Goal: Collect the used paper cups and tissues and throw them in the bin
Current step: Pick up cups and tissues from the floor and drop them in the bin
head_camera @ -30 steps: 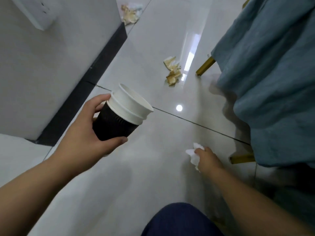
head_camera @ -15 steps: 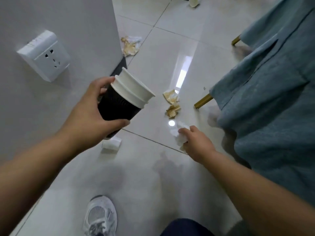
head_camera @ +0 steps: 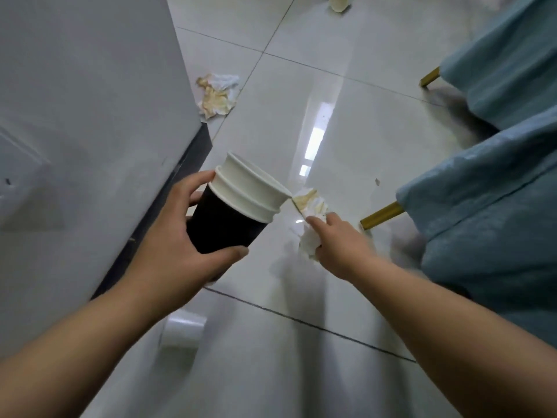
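My left hand (head_camera: 177,254) grips a stack of paper cups (head_camera: 238,206): a black ribbed cup with white cups nested inside, tilted to the right. My right hand (head_camera: 340,245) holds a crumpled white tissue (head_camera: 310,244), its index finger stretched toward a stained tissue (head_camera: 312,200) lying on the floor just beyond. Another stained tissue (head_camera: 217,95) lies by the wall corner farther away. A white paper cup (head_camera: 184,330) lies on its side on the floor under my left forearm. A further cup (head_camera: 340,2) shows at the top edge.
A grey wall (head_camera: 90,131) with a dark skirting fills the left. Blue-grey upholstered seats (head_camera: 488,206) on gold legs (head_camera: 382,215) stand on the right. The floor (head_camera: 346,70) is glossy white tile with reflections. No bin is in view.
The view has moved forward. My right hand, still holding the white tissue, has reached up to the stained tissue on the floor. My left hand keeps the cup stack, now nearer to it.
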A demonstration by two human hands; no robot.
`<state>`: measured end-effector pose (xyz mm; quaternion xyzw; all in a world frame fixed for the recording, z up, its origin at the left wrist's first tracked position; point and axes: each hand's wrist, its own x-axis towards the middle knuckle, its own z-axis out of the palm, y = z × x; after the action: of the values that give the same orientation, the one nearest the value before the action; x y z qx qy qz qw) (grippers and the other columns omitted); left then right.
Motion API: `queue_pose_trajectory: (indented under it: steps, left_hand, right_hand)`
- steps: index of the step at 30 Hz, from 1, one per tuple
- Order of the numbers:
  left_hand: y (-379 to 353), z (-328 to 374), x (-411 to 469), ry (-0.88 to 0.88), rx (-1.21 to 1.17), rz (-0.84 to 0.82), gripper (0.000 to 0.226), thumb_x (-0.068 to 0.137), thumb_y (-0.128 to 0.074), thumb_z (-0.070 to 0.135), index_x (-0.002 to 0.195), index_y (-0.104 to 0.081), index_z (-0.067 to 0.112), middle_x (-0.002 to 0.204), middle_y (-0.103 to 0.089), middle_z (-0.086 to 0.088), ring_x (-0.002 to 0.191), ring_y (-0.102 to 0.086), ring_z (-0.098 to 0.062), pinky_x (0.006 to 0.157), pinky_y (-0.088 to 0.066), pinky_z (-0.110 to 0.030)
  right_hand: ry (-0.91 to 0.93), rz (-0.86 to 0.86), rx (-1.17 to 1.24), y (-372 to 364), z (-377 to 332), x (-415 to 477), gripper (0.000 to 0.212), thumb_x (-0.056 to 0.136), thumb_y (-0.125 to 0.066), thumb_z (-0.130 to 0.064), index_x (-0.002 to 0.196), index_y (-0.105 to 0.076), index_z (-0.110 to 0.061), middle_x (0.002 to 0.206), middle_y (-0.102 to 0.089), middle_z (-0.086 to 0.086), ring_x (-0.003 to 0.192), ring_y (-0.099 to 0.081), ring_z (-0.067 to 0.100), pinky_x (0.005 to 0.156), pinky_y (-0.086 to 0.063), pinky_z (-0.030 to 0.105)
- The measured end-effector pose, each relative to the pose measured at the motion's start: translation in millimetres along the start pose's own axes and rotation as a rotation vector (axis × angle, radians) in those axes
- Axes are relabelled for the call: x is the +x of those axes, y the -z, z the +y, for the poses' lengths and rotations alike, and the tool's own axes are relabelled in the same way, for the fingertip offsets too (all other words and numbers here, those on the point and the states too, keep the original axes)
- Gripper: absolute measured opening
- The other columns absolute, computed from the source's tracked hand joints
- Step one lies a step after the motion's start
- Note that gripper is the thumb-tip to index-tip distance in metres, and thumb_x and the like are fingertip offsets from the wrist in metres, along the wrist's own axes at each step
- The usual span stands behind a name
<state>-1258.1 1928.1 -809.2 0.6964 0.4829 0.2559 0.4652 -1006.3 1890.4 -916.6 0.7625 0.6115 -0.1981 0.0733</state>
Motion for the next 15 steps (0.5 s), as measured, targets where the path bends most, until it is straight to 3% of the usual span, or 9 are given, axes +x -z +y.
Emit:
queue_pose_trajectory:
  steps: [5, 10, 12, 15]
  left_hand:
    - [-21, -40, 22, 0.000, 0.060, -0.006, 0.088, 0.061, -0.086, 0.021, 0.116, -0.032, 0.065, 0.120, -0.048, 0.027, 0.104, -0.049, 0.011, 0.074, -0.038, -0.010]
    - [-34, -42, 21, 0.056, 0.006, 0.003, 0.088, 0.061, -0.086, 0.020, 0.117, -0.034, 0.065, 0.113, -0.047, 0.036, 0.095, -0.047, 0.024, 0.069, -0.041, -0.008]
    - [-41, -44, 28, 0.053, 0.006, -0.021, 0.088, 0.062, -0.085, 0.020, 0.112, -0.032, 0.068, 0.108, -0.045, 0.041, 0.096, -0.048, 0.021, 0.061, -0.043, -0.002]
    - [-48, -49, 37, 0.050, 0.013, -0.038, 0.087, 0.063, -0.085, 0.017, 0.111, -0.032, 0.068, 0.110, -0.046, 0.035, 0.095, -0.050, 0.018, 0.060, -0.042, 0.002]
  right_hand:
    - [0.046, -0.037, -0.032, -31, 28, 41, 0.062, 0.088, -0.057, -0.025, 0.143, -0.030, -0.031, 0.141, -0.032, 0.011, 0.115, -0.044, 0.033, 0.094, -0.046, 0.043]
    - [0.099, -0.211, -0.132, -52, 32, 43, 0.066, 0.090, -0.057, -0.028, 0.146, -0.023, -0.031, 0.157, -0.008, 0.007, 0.131, -0.028, 0.036, 0.102, -0.037, 0.046]
    - [0.119, -0.231, -0.174, -63, 32, 45, 0.068, 0.090, -0.057, -0.031, 0.147, -0.020, -0.033, 0.158, -0.009, 0.007, 0.134, -0.024, 0.037, 0.104, -0.033, 0.046]
    - [0.133, -0.183, -0.230, -71, 37, 47, 0.064, 0.091, -0.056, -0.033, 0.146, -0.023, -0.034, 0.150, -0.023, 0.009, 0.127, -0.031, 0.036, 0.100, -0.035, 0.045]
